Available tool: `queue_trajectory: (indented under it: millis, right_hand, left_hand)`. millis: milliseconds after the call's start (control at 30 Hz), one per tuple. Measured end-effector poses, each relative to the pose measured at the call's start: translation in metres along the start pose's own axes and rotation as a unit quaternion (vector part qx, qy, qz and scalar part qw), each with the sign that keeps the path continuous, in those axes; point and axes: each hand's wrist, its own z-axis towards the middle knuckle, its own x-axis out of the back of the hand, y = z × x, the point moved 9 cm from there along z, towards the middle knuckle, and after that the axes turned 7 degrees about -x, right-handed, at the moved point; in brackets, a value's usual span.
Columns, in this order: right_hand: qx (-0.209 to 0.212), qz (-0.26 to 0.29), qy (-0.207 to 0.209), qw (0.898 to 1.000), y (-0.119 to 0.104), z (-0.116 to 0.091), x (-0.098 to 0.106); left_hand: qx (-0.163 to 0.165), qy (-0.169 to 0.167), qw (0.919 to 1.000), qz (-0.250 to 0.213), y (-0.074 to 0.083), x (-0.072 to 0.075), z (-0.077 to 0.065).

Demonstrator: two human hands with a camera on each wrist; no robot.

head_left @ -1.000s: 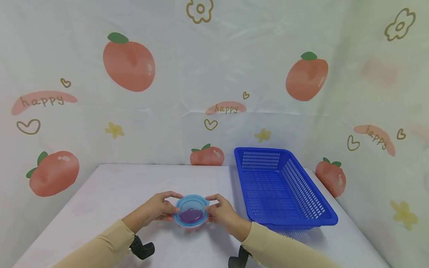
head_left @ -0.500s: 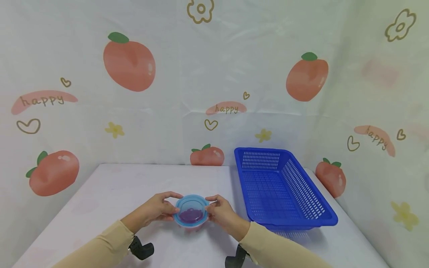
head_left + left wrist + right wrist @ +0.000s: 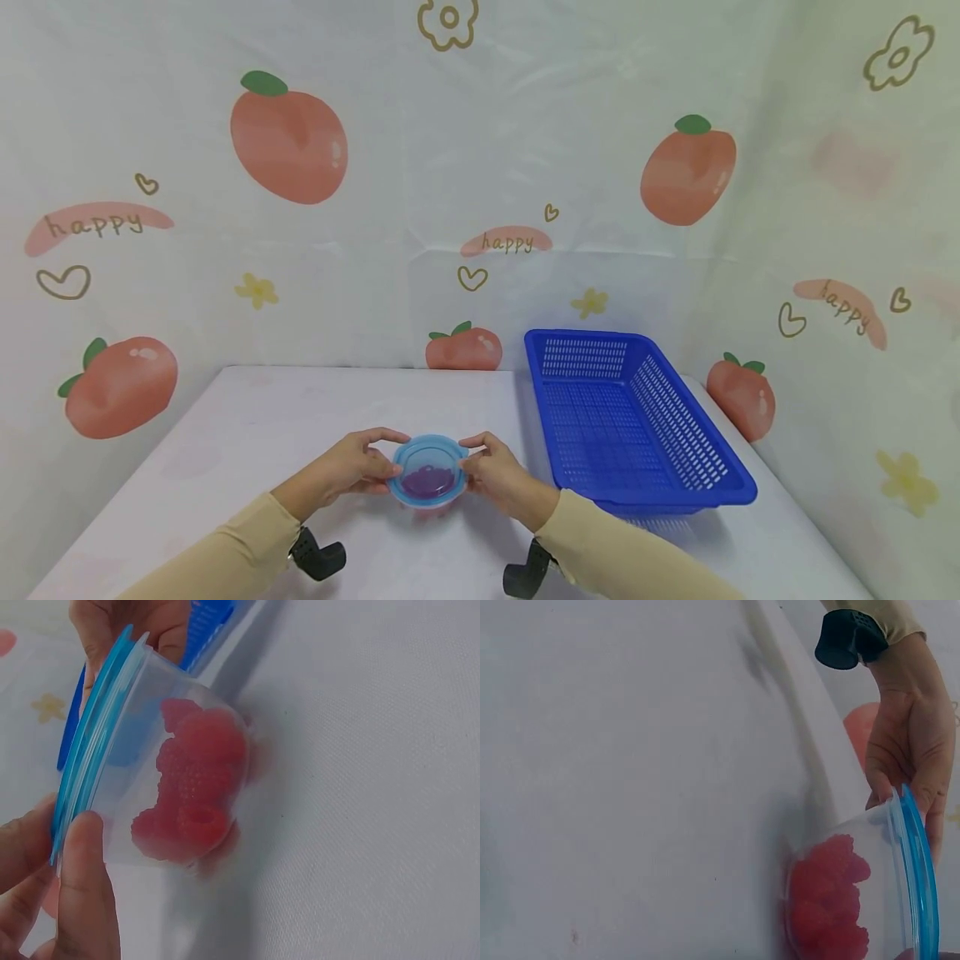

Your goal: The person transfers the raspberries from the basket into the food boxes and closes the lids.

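Observation:
A small clear plastic food container (image 3: pixel 131 817) stands on the table between my hands, with a round blue lid (image 3: pixel 429 458) over its mouth. Red raspberries (image 3: pixel 199 780) lie in its bottom, showing through the wall. My left hand (image 3: pixel 360 462) grips the rim from the left, thumb at the near side and forefinger at the far side of the lid. From the right, my right hand (image 3: pixel 502 479) holds the opposite edge in the same way, next to the lid's small tab. In the right wrist view, the lid (image 3: pixel 919 870) lies along the container's top edge.
A large blue plastic basket (image 3: pixel 656 500) with slotted walls stands at the right of the white table (image 3: pixel 315 400), close beyond my right hand. Behind and at the sides hangs a fruit-printed cloth (image 3: pixel 390 150). Black wrist cameras (image 3: pixel 318 558) hang under both forearms.
My right wrist has turned slightly, its camera shifting a little to the left. Both hands keep hold of the food container, which stays in the same place.

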Motion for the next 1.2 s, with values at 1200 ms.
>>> queue_trajectory:
  millis: [1200]
  right_hand:
    - [0.009, 0.008, -0.015, 1.000, 0.004, 0.003, 0.001]
  left_hand:
    - [0.023, 0.004, 0.9985, -0.050, -0.007, -0.001, 0.003]
